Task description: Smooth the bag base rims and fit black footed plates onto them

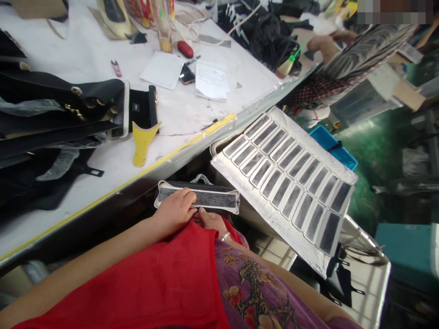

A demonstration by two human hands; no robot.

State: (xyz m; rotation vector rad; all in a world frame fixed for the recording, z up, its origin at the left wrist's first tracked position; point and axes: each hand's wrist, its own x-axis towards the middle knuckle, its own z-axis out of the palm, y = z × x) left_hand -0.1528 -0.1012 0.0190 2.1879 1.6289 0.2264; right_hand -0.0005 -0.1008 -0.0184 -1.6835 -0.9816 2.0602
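A black handbag rests on my lap below the table's edge, its narrow side turned up. That side carries a long grey panel with a pale border, and a loop in clear plastic shows at its far edge. My left hand lies over the panel's left half, its fingers curled in on the near edge. Close beside it, my right hand grips the same near edge with thumb and fingers closed. The fingertips of both hands are partly hidden.
At my right, a white board bears rows of white-bordered grey panels. On the white table lie a yellow forked tool, black bags, papers and a red object. Another person's arm reaches in at the upper right.
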